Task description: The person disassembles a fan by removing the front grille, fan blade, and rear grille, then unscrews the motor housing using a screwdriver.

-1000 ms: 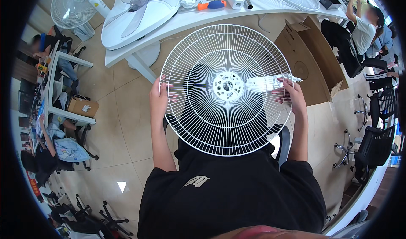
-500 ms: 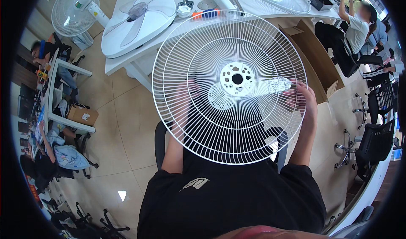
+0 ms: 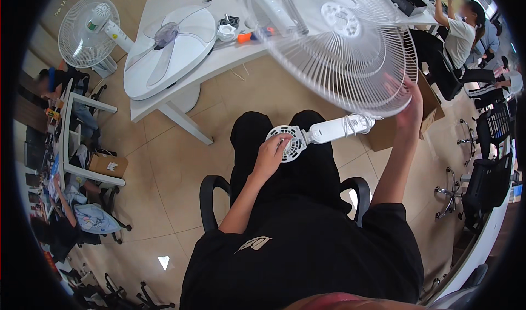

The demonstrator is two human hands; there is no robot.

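Note:
In my right hand is a round white fan grille, gripped by its rim. It is tilted and raised over the table's near edge, blurred by motion. My left hand is closed on the white vented fan motor head, with thumb and finger at its middle. That head lies across my lap, joined to a white neck that points right and has a cord wound at its far end. The grille is apart from the motor head.
On the white table lie a white fan base with clear fan blades, small metal and orange parts, and another grille behind mine. An open cardboard box stands right of my knees. An assembled fan stands far left. People sit at both sides.
The grille has moved from over my lap up, away and to the right, now in my right hand alone. My left hand has left it and taken hold of the motor head.

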